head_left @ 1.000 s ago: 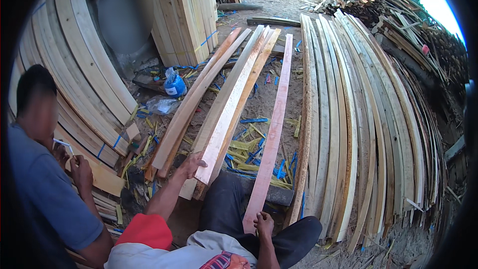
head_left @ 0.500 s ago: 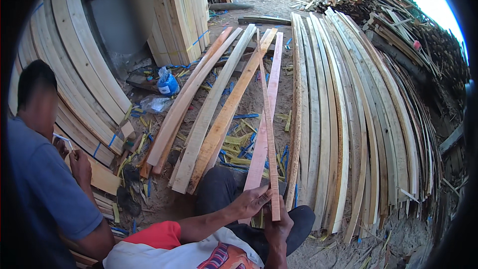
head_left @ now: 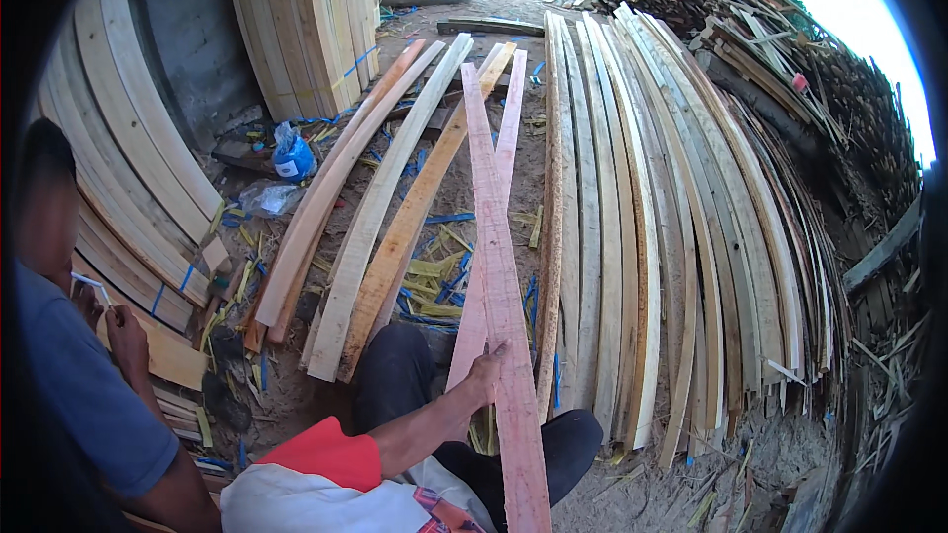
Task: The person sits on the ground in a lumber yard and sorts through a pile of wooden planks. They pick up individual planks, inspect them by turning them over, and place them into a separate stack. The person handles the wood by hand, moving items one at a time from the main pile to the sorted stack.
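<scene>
A long pinkish plank (head_left: pixel 506 276) runs away from me, its broad face turned up. My left hand (head_left: pixel 487 371) is closed on its left edge near my knees, thumb lying on the face. The plank's near end passes out at the lower edge of the picture. My right hand does not show. Under the held plank, crossing it, lies another pink plank (head_left: pixel 471 296). To the left rest an orange-brown plank (head_left: pixel 413 222), a pale plank (head_left: pixel 395 207) and a reddish one (head_left: pixel 336 188).
Long planks (head_left: pixel 632 217) lie side by side on my right, with a heap of scrap wood (head_left: pixel 829 69) beyond. A seated person (head_left: pixel 79 365) at left holds a thin white item. Blue and yellow strapping scraps (head_left: pixel 434 281) litter the ground; upright boards (head_left: pixel 296 30) stand behind.
The held plank has rolled from its narrow edge to its broad face, and its near end has come toward me. My right hand has dropped from sight. The view has shifted slightly.
</scene>
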The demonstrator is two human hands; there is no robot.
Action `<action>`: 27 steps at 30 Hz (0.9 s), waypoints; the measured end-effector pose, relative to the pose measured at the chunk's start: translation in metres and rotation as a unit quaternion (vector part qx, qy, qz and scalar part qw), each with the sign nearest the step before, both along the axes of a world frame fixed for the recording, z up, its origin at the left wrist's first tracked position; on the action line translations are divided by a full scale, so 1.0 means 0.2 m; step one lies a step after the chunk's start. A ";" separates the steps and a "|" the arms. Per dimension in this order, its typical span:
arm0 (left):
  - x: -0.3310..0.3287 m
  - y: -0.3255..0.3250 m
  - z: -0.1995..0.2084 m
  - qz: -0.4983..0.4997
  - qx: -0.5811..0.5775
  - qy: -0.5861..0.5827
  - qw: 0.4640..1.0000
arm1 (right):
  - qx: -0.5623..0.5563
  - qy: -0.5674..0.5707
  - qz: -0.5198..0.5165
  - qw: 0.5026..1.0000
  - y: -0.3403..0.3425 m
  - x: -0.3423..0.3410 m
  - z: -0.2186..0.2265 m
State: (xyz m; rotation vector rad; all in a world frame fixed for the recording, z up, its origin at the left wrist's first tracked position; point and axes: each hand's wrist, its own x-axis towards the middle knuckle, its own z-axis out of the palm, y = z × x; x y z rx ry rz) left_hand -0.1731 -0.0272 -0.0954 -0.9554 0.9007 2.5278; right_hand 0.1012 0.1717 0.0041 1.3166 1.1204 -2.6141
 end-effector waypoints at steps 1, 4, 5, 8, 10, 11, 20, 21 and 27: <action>0.06 0.04 0.05 -0.011 0.013 0.005 1.000 | -0.003 0.001 0.000 1.000 -0.01 -0.01 0.00; 0.20 0.09 0.07 -0.039 0.032 0.003 0.999 | -0.007 -0.011 0.009 1.000 -0.05 -0.03 0.00; 0.21 0.11 0.06 -0.047 0.025 -0.003 0.999 | -0.011 -0.014 0.013 1.000 -0.08 -0.04 0.00; 0.23 0.13 -0.01 -0.040 0.000 0.024 0.999 | -0.012 -0.015 0.022 1.000 -0.11 -0.06 0.00; 0.17 0.16 0.02 -0.048 -0.028 0.023 0.998 | -0.011 -0.019 0.013 1.000 -0.11 -0.05 0.00; 0.13 0.17 0.03 -0.055 -0.047 0.007 0.997 | -0.011 -0.018 0.010 1.000 -0.11 -0.06 0.00; -0.39 -0.03 0.06 -0.033 -0.138 0.111 0.984 | -0.043 -0.026 -0.015 0.999 -0.19 -0.06 -0.04; -0.45 -0.06 0.09 -0.016 -0.206 0.121 0.971 | -0.048 -0.023 -0.015 0.998 -0.21 -0.07 -0.05; -0.43 -0.15 0.04 -0.037 -0.449 0.216 0.866 | -0.114 0.018 0.009 0.993 -0.36 -0.19 -0.18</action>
